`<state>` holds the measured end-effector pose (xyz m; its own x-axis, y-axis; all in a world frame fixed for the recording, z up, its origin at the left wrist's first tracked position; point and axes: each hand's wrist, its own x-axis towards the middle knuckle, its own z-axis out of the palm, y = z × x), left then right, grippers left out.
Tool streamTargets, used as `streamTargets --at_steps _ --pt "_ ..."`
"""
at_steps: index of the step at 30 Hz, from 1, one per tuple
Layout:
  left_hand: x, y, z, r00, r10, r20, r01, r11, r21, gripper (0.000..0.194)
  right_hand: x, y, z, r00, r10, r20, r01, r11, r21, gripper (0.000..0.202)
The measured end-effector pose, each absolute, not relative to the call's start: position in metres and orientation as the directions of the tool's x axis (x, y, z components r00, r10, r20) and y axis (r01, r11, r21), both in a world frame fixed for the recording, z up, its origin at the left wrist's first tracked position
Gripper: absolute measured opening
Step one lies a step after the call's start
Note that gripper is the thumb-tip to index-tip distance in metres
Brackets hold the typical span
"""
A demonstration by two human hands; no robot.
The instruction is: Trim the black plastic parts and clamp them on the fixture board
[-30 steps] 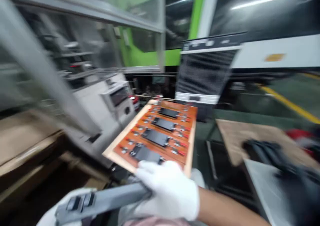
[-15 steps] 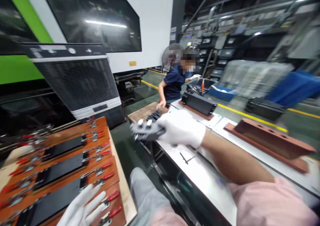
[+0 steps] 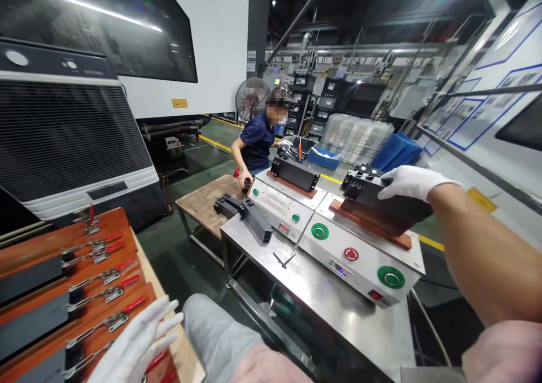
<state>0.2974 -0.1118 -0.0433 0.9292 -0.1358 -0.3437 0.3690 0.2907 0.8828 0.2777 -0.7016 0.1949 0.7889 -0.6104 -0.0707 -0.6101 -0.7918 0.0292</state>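
Observation:
My right hand (image 3: pixel 417 184), in a white glove, closes around the right end of a long black rectangular housing (image 3: pixel 368 199). The housing lies over the brown fixture block (image 3: pixel 368 225) on the right-hand white machine; whether it is fully seated I cannot tell. Small fittings with pale tops show at its far end. My left hand (image 3: pixel 141 338), also gloved, is spread at lower left above red-handled toggle clamps (image 3: pixel 122 284) on an orange board (image 3: pixel 105 242). Black panels (image 3: pixel 34 321) lie clamped in that board. Nothing shows in the left hand.
Black housings (image 3: pixel 256 225) lie across the steel table (image 3: pixel 339 309) and wooden table (image 3: pixel 199 199). Thin dark strips (image 3: pixel 283 260) sit nearby. The machine front (image 3: pixel 351 264) has green and red buttons. A co-worker (image 3: pixel 258 137) in navy stands beyond, touching a black part.
My right hand has carried the black housing rightward, from over the table to the right-hand fixture. The view has turned right. My left hand stays spread over the clamps.

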Motion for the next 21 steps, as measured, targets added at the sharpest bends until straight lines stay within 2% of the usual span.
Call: streamTargets --at_steps 6,9,12,15,18,20,21 --pt "0.290 -0.112 -0.038 0.917 -0.082 -0.390 0.396 0.293 0.870 0.069 0.272 -0.723 0.168 0.798 -0.597 -0.077 -0.602 -0.794 -0.086 0.019" --pt "0.284 -0.122 -0.029 0.922 -0.053 -0.384 0.384 0.256 0.887 0.073 0.278 -0.723 0.145 0.785 -0.614 -0.078 -0.619 -0.779 -0.096 0.022" --pt "0.280 -0.149 -0.012 0.946 -0.077 -0.315 0.323 0.155 0.934 0.074 0.280 -0.717 0.134 0.757 -0.653 -0.024 -0.652 -0.752 -0.092 0.033" --pt "0.282 -0.191 0.000 0.948 -0.226 -0.224 0.243 0.061 0.968 0.068 0.269 -0.696 0.128 0.709 -0.700 0.081 -0.694 -0.714 -0.092 0.039" --pt "0.289 -0.240 0.000 0.891 -0.413 -0.187 0.156 -0.107 0.982 0.060 0.243 -0.659 0.099 0.630 -0.731 0.262 -0.723 -0.675 -0.146 0.039" --pt "0.296 -0.273 -0.008 0.835 -0.522 -0.176 0.051 -0.245 0.968 0.058 0.218 -0.632 0.064 0.554 -0.712 0.431 -0.656 -0.692 -0.301 0.036" --pt "0.300 -0.290 -0.013 0.806 -0.570 -0.161 -0.025 -0.304 0.952 0.057 0.204 -0.621 0.044 0.507 -0.734 0.452 -0.649 -0.670 -0.360 0.035"
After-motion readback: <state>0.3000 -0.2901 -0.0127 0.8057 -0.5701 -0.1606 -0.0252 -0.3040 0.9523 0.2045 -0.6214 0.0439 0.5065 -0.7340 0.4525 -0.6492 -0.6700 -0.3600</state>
